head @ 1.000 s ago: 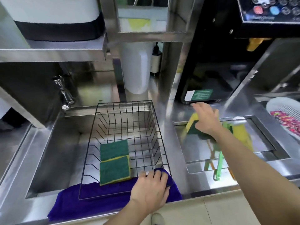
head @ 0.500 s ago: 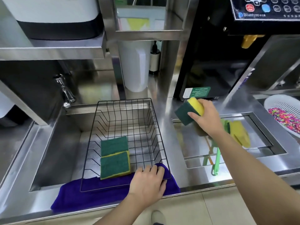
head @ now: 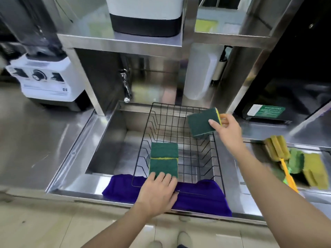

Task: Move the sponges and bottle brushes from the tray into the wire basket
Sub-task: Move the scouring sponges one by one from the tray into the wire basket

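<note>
A black wire basket stands in the steel sink. Two green-and-yellow sponges lie side by side on its floor at the near left. My right hand holds a third green-and-yellow sponge in the air over the basket's far right corner. My left hand rests fingers-down on the basket's near rim, over a purple cloth. In the tray at the right lie a yellow bottle brush with an orange handle and more sponges.
A tap hangs at the sink's back left. A white blender base stands on the counter at the left. A steel shelf with a white appliance overhangs the sink. A white bottle stands behind the basket.
My right hand has carried the sponge leftward from above the tray to over the basket's far right corner. The view has swung left. My left hand stays on the basket's rim.
</note>
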Available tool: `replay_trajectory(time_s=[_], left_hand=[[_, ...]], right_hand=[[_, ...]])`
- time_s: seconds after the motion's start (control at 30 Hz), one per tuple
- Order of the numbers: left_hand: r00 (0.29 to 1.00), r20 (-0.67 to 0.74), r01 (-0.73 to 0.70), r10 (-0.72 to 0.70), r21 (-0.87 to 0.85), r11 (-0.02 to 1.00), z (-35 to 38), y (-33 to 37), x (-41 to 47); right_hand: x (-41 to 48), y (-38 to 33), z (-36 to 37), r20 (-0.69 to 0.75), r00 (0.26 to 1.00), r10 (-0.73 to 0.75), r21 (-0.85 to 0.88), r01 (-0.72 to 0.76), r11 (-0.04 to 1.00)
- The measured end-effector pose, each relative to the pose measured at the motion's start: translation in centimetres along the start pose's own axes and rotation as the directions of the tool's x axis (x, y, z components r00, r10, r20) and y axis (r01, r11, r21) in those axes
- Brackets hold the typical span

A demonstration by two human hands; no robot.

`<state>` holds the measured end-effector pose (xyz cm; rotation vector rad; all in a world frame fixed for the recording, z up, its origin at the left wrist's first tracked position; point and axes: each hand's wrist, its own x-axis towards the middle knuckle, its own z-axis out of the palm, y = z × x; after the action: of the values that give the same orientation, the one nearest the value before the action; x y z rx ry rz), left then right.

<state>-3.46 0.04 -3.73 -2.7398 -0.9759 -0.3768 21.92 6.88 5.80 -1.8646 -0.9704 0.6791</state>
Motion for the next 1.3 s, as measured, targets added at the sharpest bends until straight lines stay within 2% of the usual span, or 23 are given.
replay_trajectory(time_s=[0.1, 0.2, 0.4, 0.63, 0.8, 1.13, 1.3], left_hand=[[0.999, -0.033, 0.036, -0.037, -0.005, 0.999, -0.1, -1.2, -1.1], [0.996, -0.077, 0.05, -0.052, -0.026, 0.998, 0.0, -1.5, -1.7], [0.993, -0.101, 0.063, -0.068, -0.052, 0.997, 0.2, -1.6, -1.7], [0.99, -0.109, 0.079, -0.089, -0.097, 0.992, 0.3, -1.5, -1.7], [0.992, -0.093, 0.076, -0.087, -0.109, 0.991, 0.3, -1.6, -1.7], [0.992, -0.076, 0.088, -0.099, -0.138, 0.987, 0.1, -1.6, -1.7], [0.994, -0.039, 0.094, -0.102, -0.159, 0.983, -0.2, -1.7, -1.5]], right_hand=[[0.4, 0.0, 2.9, 0.037, 0.995, 0.088, 0.15, -0.093, 0.984], [0.1, -0.1, 5.4, 0.076, 0.98, 0.182, 0.2, -0.194, 0.96], [-0.5, 0.6, 9.6, 0.082, 0.976, 0.2, 0.065, -0.205, 0.977], [-0.5, 0.7, 12.9, 0.09, 0.973, 0.214, 0.02, -0.217, 0.976], [-0.4, 1.2, 14.2, 0.227, 0.948, 0.221, -0.108, -0.201, 0.974], [0.4, 2.2, 12.9, 0.393, 0.875, 0.282, -0.152, -0.241, 0.959], [-0.5, 3.4, 13.0, 0.426, 0.839, 0.338, -0.095, -0.33, 0.939]])
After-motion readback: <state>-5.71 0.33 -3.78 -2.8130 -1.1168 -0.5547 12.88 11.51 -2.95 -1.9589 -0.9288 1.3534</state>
